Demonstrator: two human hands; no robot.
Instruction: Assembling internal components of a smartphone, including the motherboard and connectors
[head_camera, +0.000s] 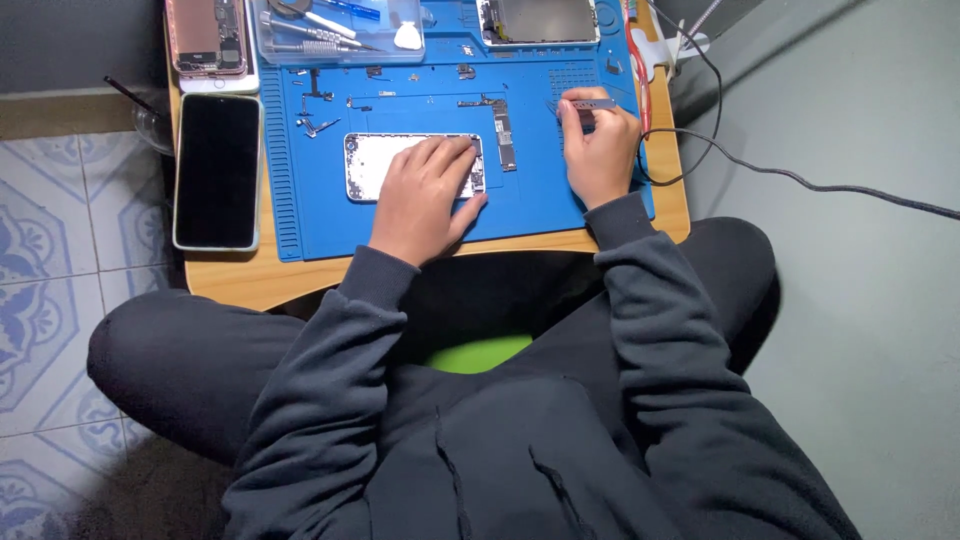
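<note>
Resting flat on the opened phone housing (372, 166), my left hand (424, 196) presses it down with fingers spread, not curled around anything. The housing lies near the middle of the blue work mat (300, 215), its long axis running left to right across the mat, and my palm covers its right half. My right hand (601, 150) is pinched shut on a small grey metal strip (592, 103), held between thumb and fingertips above the mat's right part; the strip also lies left to right.

Just right of the housing, a narrow dark circuit board (504, 136) lies with its long axis pointing away from me. Small screws and brackets (316, 124) are scattered over the mat's upper left; they are too small to count.

I count four phone bodies in all: the housing under my hand, a phone with a black screen (217, 170) lying lengthwise away from me on the wooden table (240, 275) left of the mat, an opened pink one (206, 36) beyond it, and an opened frame (537, 20) at the mat's far edge. One clear plastic tray (335, 45) with tools sits at the top. One black cable (800, 180) trails off to the right over the grey floor.
</note>
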